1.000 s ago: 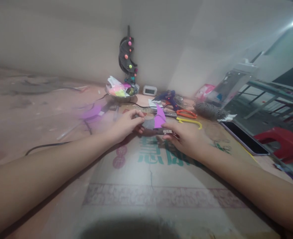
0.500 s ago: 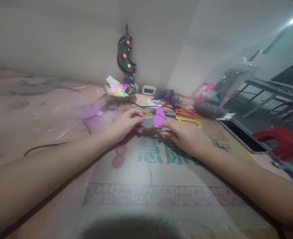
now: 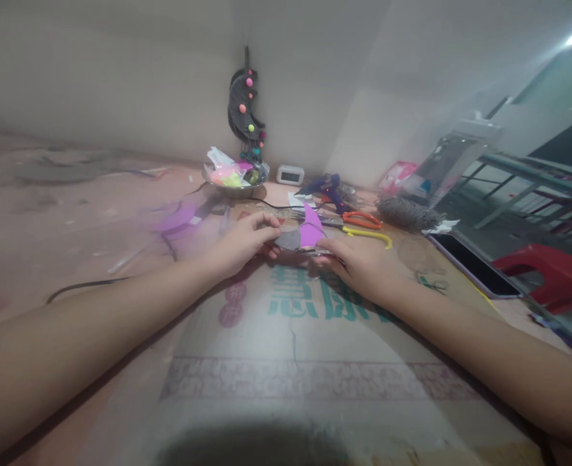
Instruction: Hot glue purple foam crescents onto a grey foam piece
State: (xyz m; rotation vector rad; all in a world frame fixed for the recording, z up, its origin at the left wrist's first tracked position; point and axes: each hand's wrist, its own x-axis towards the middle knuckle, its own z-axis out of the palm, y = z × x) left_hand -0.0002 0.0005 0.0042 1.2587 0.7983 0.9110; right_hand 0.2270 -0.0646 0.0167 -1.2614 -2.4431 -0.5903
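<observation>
Between my two hands is a purple crescent-like piece [image 3: 311, 226], its left part covered with grey yarn [image 3: 288, 240]. My left hand [image 3: 248, 243] is closed, thumb and fingers pinching the grey-wrapped end. The lower right side is gripped by my right hand [image 3: 356, 262], also closed, with the thumb on top. A strand of yarn crosses the purple face. Some thin, shiny part shows under the right thumb, too unclear to name. Just behind the piece lie scissors with one orange and one yellow handle [image 3: 363, 221].
Beneath my hands lies printed cardboard [image 3: 247, 378]. Farther back are a metal bowl of scraps [image 3: 237, 188], a small white clock [image 3: 290, 175], a blue glue gun [image 3: 332, 191] and a grey yarn bundle [image 3: 407, 215]. A phone [image 3: 475, 265] lies at right; a decorated grey crescent [image 3: 242, 107] leans against the wall.
</observation>
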